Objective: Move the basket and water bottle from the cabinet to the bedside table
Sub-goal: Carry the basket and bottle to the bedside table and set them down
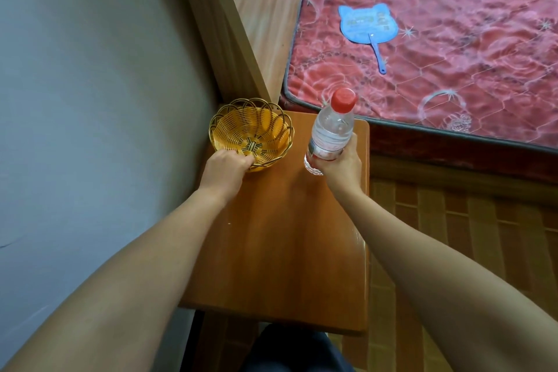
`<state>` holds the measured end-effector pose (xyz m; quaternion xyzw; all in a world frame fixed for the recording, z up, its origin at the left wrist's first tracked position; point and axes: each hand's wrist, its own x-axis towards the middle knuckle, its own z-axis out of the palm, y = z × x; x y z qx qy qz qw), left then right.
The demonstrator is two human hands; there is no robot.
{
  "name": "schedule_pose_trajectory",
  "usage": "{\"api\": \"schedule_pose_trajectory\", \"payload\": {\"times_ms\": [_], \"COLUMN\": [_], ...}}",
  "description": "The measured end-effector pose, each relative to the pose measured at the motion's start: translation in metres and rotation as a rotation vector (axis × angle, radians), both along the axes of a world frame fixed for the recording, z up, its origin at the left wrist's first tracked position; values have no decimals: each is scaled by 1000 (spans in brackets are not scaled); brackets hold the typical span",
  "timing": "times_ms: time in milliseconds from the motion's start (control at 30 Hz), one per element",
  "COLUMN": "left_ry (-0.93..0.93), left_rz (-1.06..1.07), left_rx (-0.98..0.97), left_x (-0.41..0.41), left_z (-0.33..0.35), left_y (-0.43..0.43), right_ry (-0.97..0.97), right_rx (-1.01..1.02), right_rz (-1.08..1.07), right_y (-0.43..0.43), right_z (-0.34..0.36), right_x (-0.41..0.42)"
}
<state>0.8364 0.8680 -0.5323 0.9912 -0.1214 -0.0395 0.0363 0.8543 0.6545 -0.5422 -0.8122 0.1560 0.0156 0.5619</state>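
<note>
Left hand (226, 164) grips near rim of yellow woven basket (251, 133), basket resting at table's (280, 244) far-left corner, ahead of the knuckles. Right hand (339, 160) wraps lower body of water bottle (330, 130); long axis tilted, red cap (343, 99) leaning away, base apparently just above the tabletop.
</note>
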Motion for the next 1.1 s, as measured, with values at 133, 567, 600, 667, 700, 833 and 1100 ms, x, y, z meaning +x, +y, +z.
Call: {"api": "schedule_pose_trajectory", "payload": {"times_ms": [133,567,600,667,700,833,1100], "left_ry": [-5,12,15,25,32,42,62], "left_rz": [13,33,36,42,46,63,79], "left_rx": [-29,-75,-76,-74,-71,-70,-75], "left_x": [1,-2,-2,-3,-4,-6,-8], "left_z": [-3,-23,-24,-27,-28,-30,-30], "left_y": [0,1,2,4,5,9,9], "right_ry": [-5,-52,-54,-57,-59,-67,-72], "right_rx": [-9,-22,-28,-43,-49,-72,-90], "right_rz": [9,46,50,51,46,36,33], "right_y": [2,3,3,3,4,8,10], "right_z": [-5,-25,-26,-27,-28,-31,-30], "right_x": [2,-2,-3,-4,-3,1,11]}}
